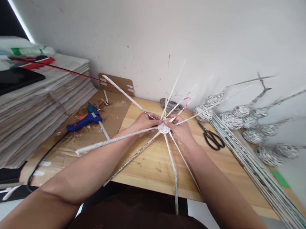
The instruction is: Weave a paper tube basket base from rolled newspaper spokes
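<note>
Between my two hands is a small woven base (164,128) of rolled newspaper, with several long paper tubes (174,172) fanning out from it in all directions. My left hand (147,122) pinches the base at its left edge, thumb on top, around the foot of the tubes there. On the opposite edge my right hand (178,126) is closed in the same way, its thumb close to the left thumb. The fingertips beneath the work are partly hidden. One tube stretches left across my left forearm, and others point up toward the wall.
Black scissors (213,138) lie right of my hands, beside a bundle of paper tubes (243,160). Several woven paper gourd shapes (232,120) line the wall. To the left, a blue glue gun (86,119) rests on cardboard (111,126) near a tall newspaper stack (22,118).
</note>
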Motion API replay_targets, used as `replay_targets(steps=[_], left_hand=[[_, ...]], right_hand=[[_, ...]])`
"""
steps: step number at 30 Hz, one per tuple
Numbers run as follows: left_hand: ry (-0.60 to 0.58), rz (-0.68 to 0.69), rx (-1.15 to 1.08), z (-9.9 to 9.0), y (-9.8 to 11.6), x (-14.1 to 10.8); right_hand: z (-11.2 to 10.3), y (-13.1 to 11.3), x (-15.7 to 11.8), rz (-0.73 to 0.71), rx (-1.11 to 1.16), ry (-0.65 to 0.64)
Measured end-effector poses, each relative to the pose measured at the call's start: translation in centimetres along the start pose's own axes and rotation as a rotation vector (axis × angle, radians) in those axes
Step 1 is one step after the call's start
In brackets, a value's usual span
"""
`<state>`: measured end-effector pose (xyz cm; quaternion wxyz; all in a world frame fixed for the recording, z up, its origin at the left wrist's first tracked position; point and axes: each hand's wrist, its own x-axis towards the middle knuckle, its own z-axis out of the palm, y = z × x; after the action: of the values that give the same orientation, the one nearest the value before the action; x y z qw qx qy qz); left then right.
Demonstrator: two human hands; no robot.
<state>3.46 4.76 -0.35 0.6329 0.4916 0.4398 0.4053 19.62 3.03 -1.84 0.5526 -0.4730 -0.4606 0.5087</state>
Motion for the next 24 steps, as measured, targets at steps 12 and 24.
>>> replay_targets(steps=[12, 24], left_hand=[[0.037, 0.061, -0.071, -0.17, -0.18, 0.58], [0.006, 0.023, -0.015, -0.45, 0.44, 0.27]], right_hand=[[0.20, -0.49, -0.18, 0.055, 0.009, -0.018], [0.15, -0.68, -0.23, 0.039, -0.083, 0.007]])
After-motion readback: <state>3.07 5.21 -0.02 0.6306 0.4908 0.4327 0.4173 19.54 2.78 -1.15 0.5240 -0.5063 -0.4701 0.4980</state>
